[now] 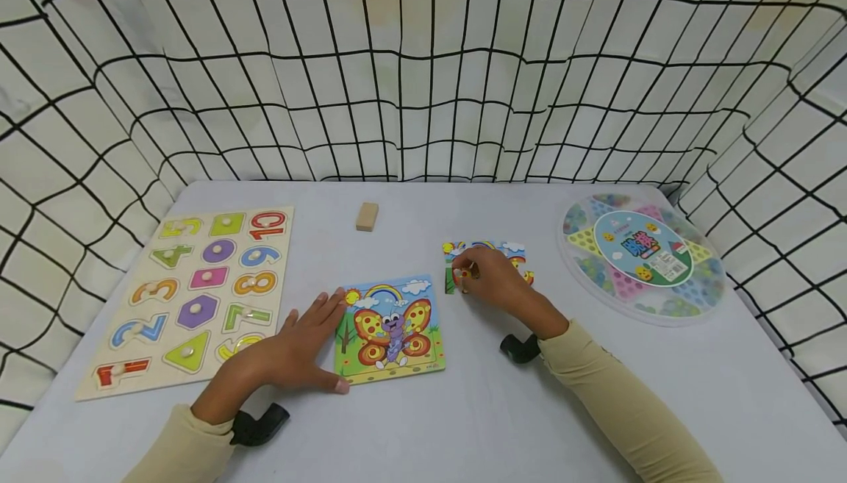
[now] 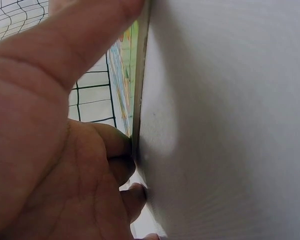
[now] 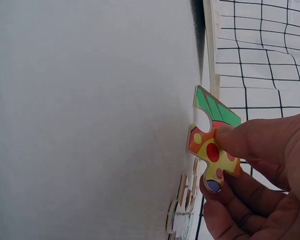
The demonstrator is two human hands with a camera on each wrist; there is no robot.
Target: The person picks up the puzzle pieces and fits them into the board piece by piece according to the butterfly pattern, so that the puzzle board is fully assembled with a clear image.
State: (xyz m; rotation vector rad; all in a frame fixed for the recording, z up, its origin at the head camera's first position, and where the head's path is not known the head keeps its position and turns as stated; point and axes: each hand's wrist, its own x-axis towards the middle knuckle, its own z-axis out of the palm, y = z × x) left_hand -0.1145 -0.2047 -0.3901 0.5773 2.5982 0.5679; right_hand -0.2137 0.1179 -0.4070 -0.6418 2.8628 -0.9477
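- Nearest, left: the left hand (image 1: 301, 351) rests at the left edge of a butterfly board (image 1: 392, 332), thumb spread from fingers; light, steady pressure should suffice.
- Farther right: the right hand (image 1: 492, 276) pinches a puzzle piece (image 3: 212, 151) between thumb and fingers, at the other pieces (image 1: 515, 250). A lighter, edge-only pinch would uncover its print.
- In the right wrist view, its long axis runs nearly upright: green corner up, rounded tab down.
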